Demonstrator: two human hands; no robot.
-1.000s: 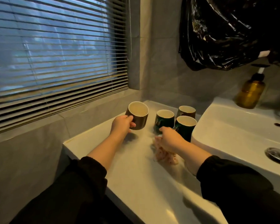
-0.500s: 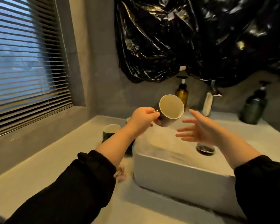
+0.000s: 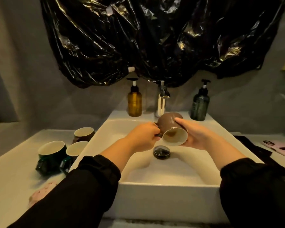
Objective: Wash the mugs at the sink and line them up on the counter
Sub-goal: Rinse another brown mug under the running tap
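A brown mug with a cream inside is tilted over the white sink, its mouth facing me, just below the chrome tap. My left hand grips its handle. My right hand cups its body and rim from the right. On the counter left of the sink stand three more mugs: a dark green one at the front, another green one beside the sink wall, and a brown one behind them.
An amber pump bottle and a dark green pump bottle flank the tap. Black plastic sheeting hangs over the wall. A pink cloth lies on the counter near my left sleeve. The drain plug sits in the basin. Dark and pink items lie at right.
My left hand has carried the brown mug from the counter to over the sink. My right hand, open half a second ago, now holds the mug's body. My view has swung right.
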